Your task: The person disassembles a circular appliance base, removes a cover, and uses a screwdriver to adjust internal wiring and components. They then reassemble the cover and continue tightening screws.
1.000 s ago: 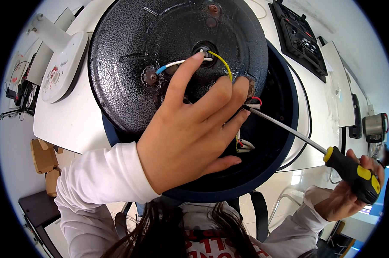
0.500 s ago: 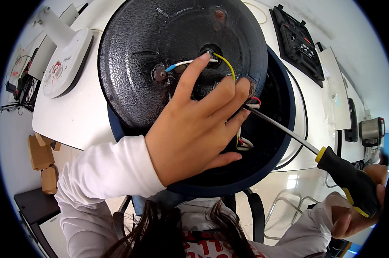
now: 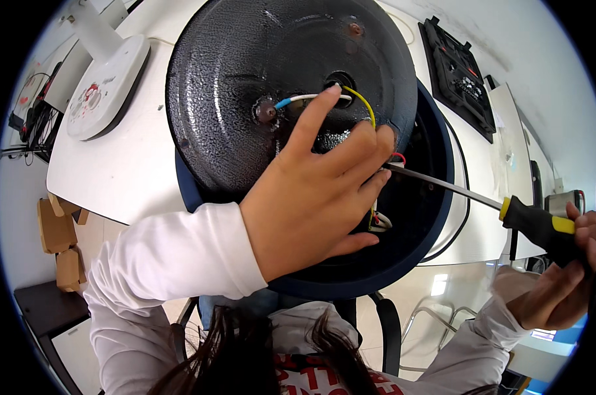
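Sitting under everything is your white tabletop (image 3: 117,181), with the dark blue tub (image 3: 370,282) at its near edge, close to your body, presumably so both arms reach in easily. The textured black disc (image 3: 212,131) overlaps the tub's far side, leaving the near and right interior uncovered; looks like that's for access. Can't tell if it leans on the rim. Open black tool case (image 3: 456,79) lies off to the far right, out of the way of your elbows.

Your left hand (image 3: 317,191) is laid across the disc's near side, fingers spread: index out by the center hole, the others bent down at the right edge. Likely bracing the disc there. Whether those fingers pinch anything, can't tell, their undersides are hidden. Your right hand (image 3: 558,289) is wrapped round the handle of the screwdriver (image 3: 506,209), well out to the right, probably to give the long shaft a clear line in. Tip ends at your left fingertips; what it meets is hidden.

Smallest: white wire (image 3: 304,99) with a blue end and yellow wire (image 3: 367,105) at the disc's center, index tip against the white one.
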The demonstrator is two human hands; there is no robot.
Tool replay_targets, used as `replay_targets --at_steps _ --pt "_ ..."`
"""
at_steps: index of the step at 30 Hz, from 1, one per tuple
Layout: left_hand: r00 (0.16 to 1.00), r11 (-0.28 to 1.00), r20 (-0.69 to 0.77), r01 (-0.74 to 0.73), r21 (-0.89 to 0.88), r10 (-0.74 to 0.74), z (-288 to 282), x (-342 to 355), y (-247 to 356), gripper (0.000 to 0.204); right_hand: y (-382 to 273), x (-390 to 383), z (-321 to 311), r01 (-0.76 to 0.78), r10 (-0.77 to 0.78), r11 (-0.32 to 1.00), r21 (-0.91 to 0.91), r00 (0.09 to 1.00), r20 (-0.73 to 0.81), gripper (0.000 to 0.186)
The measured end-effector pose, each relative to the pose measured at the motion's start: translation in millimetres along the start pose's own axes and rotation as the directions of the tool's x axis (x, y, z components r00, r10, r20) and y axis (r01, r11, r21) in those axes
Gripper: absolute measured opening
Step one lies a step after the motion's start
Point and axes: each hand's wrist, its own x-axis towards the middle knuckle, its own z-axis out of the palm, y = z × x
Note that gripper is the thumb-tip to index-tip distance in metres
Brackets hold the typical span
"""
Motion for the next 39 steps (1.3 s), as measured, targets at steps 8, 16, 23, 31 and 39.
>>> replay_targets --at_steps 8,16,23,31,39 --pt "1.0 0.999 0.024 0.009 0.037 -0.01 2.7 -2.0 1.0 0.057 -35.8 -62.9 -48.0 -0.558 0.518 0.82 0.128 0.818 0.25 0.038" --pt "1.0 0.998 0.024 0.015 0.055 -0.016 3.3 -1.2 1.7 0.056 -35.7 -66.6 -11.3 -0.37 0.366 0.929 -0.01 0.923 -0.12 0.052" --pt "1.0 1.0 -0.005 0.017 0.026 -0.017 4.2 -1.9 1.7 0.056 -41.8 -62.0 -29.4 -0.564 0.573 0.816 -0.123 0.818 0.048 0.057" --pt "1.0 0.998 -0.009 0.008 0.069 -0.008 5.4 -1.8 1.1 0.058 -47.3 -82.0 -20.9 -0.531 0.531 0.846 -0.037 0.847 -0.009 0.059" --pt "0.999 0.999 -0.032 0.023 0.044 -0.021 8.5 -1.9 2.6 0.056 -48.5 -86.7 -34.4 -0.719 0.724 0.685 -0.119 0.689 0.009 0.066"
